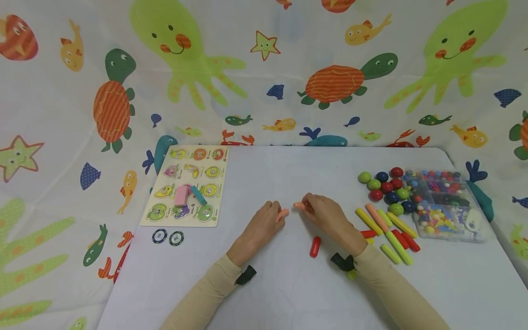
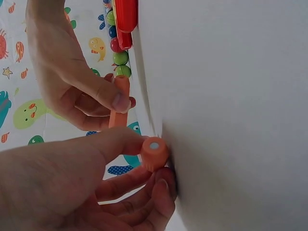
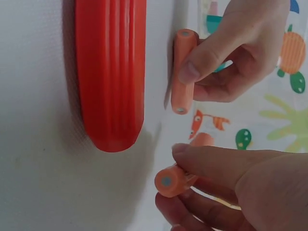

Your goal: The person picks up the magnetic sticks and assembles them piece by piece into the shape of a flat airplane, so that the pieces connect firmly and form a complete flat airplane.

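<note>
A: What does the head view show?
B: The left hand (image 1: 260, 227) and right hand (image 1: 327, 217) are over the white worktop (image 1: 268, 288), fingertips close but apart. Each pinches a short orange cylindrical stick: the left hand's orange stick (image 1: 282, 215) is near the right hand's orange stick (image 1: 300, 206), not touching it.
A: And around them?
B: A red ridged stick (image 1: 315, 246) lies below the right hand. To that hand's right are yellow, orange and red sticks (image 1: 398, 248), glossy coloured balls (image 1: 386, 187) and a clear plastic compartment box (image 1: 450, 237). Left of the left hand lies a flat fruit-picture board (image 1: 173, 223).
A: The left wrist view?
B: The left hand's stick is seen end-on, its pale centre visible, held between thumb and fingers. The right hand grips its stick beyond.
A: Right wrist?
B: Both pinches again, sticks apart, the red one beside the hands on the worktop.
</note>
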Demonstrator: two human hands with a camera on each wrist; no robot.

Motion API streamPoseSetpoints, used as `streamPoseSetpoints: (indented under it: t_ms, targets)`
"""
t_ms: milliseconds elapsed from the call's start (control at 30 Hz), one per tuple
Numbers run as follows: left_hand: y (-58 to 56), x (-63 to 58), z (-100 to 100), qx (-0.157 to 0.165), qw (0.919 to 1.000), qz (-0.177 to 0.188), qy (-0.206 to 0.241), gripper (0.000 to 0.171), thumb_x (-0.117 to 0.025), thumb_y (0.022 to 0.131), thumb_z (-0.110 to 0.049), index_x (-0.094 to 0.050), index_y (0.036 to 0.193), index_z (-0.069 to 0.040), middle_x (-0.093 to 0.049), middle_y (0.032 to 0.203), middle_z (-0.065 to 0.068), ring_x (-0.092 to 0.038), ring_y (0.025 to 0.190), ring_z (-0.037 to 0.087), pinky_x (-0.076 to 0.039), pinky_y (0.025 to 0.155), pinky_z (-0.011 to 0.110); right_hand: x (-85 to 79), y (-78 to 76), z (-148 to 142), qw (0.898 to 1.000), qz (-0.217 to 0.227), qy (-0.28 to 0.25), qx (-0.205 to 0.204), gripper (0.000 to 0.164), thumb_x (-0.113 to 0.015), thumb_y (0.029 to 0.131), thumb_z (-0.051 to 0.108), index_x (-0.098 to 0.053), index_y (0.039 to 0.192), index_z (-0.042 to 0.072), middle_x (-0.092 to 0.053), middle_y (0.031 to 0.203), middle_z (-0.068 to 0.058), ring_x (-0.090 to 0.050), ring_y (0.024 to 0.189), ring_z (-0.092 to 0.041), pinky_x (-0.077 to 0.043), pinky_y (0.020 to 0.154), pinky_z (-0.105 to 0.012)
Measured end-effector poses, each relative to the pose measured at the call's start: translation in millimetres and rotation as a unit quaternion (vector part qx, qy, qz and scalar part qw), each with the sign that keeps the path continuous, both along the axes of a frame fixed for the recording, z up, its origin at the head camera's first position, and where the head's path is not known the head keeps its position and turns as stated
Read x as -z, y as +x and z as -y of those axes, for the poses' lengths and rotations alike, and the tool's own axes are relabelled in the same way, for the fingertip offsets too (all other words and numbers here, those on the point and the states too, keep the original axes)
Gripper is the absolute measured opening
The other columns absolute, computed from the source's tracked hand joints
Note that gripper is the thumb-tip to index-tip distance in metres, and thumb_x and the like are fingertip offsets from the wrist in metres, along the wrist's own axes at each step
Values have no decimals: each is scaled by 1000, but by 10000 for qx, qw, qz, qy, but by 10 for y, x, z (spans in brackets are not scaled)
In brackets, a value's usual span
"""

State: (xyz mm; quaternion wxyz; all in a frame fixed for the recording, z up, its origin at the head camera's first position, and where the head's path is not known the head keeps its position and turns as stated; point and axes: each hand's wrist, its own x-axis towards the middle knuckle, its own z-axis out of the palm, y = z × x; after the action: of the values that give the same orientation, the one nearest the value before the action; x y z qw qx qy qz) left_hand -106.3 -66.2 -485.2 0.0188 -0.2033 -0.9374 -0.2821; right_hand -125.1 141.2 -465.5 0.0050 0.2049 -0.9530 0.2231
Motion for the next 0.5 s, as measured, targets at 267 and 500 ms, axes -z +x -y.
streamPoseSetpoints:
  t_ms: [267, 500]
  targets:
    - [9, -15, 2, 48, 9999, 126, 3, 14, -66, 96, -10, -57, 90, -1, -49, 76, 6, -40, 63, 13, -35, 54, 21, 6, 6, 28, 9987, 404, 294, -26, 22, -80, 89, 22, -67, 98, 7, -59, 78, -2, -53, 68, -13, -48, 64, -28]
    - [1, -19, -8, 55, 9997, 217, 82, 18, -65, 98, -13, -57, 89, 0, -47, 74, 5, -40, 62, 13, -34, 54, 21, 22, 13, 76, 9975, 610, 341, 54, 29, -82, 86, 23, -68, 105, 6, -61, 83, -3, -54, 72, -14, -48, 67, -28]
